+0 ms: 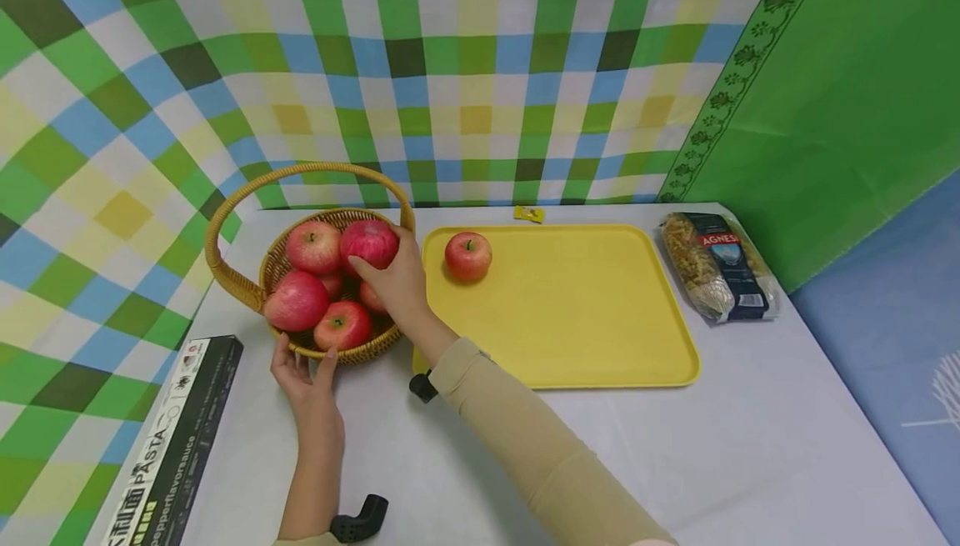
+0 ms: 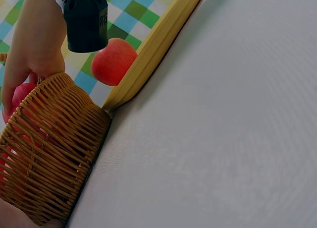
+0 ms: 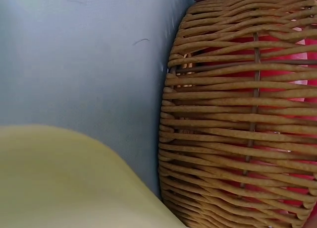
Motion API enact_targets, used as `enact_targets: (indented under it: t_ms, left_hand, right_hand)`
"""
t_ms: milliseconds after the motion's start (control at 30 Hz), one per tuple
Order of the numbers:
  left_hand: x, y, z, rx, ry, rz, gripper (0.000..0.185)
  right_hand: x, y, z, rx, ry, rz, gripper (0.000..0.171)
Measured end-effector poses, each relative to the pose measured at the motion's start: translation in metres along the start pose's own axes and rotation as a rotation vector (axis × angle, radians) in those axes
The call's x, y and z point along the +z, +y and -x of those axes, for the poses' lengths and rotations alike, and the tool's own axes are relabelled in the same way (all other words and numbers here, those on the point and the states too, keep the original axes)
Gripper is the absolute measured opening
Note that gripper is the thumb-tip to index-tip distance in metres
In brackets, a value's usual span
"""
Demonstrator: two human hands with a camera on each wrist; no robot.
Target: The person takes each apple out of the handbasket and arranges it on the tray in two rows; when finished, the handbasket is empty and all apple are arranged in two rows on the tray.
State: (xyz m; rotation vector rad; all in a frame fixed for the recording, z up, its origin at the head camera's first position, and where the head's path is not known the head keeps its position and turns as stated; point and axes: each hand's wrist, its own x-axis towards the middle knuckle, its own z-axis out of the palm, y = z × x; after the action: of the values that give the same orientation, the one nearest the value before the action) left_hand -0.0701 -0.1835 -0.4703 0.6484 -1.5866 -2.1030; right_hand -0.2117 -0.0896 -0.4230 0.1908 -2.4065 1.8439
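Observation:
A wicker basket [image 1: 375, 353] with a tall hoop handle stands at the left, holding several red apples [image 1: 342, 325]. My right hand [image 1: 399, 278] reaches over its right rim and grips a dark pink round fruit [image 1: 367, 243], deeper in colour than the apples, at the back of the pile. At the near side, my left hand [image 1: 306, 383] holds the basket's wall, with thumb and fingers spread on the woven side. In the left wrist view, the left hand [image 2: 17, 217] shows only partly, against the wicker. Another red apple [image 1: 468, 257] sits on the yellow tray [image 1: 570, 313], towards its back left corner.
The yellow tray is close to the basket's right side. A small yellow packet [image 1: 529, 213] lies behind the tray. A bag of pasta [image 1: 716, 267] lies to its right, and a long black-and-white pasta box [image 1: 176, 438] at the left. Checked cloth [image 1: 480, 71] hangs behind the table.

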Motion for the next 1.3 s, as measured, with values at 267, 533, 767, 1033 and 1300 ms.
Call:
enact_targets:
  t_ms: [267, 533, 767, 1033, 1300]
  left_hand:
    - [-0.001, -0.001, 0.0, 0.005, 0.006, -0.006, 0.071]
    - [-0.003, -0.002, -0.001, 0.0, -0.007, -0.022, 0.073]
    - [-0.002, -0.001, -0.001, -0.006, 0.001, -0.021, 0.072]
    - [-0.002, -0.001, -0.001, -0.005, 0.004, -0.013, 0.071]
    - [0.001, -0.001, -0.001, -0.02, 0.013, -0.022, 0.071]
  right_hand:
    - [-0.008, 0.005, 0.005, -0.06, -0.018, 0.028, 0.074]
    - [-0.028, 0.002, 0.018, -0.103, -0.083, 0.027, 0.075]
    - [-0.056, -0.002, 0.035, -0.151, -0.132, -0.024, 0.078]
    - [-0.092, -0.003, 0.045, -0.267, -0.089, -0.034, 0.076]
    - [-0.128, 0.01, 0.035, -0.327, -0.004, -0.093, 0.074]
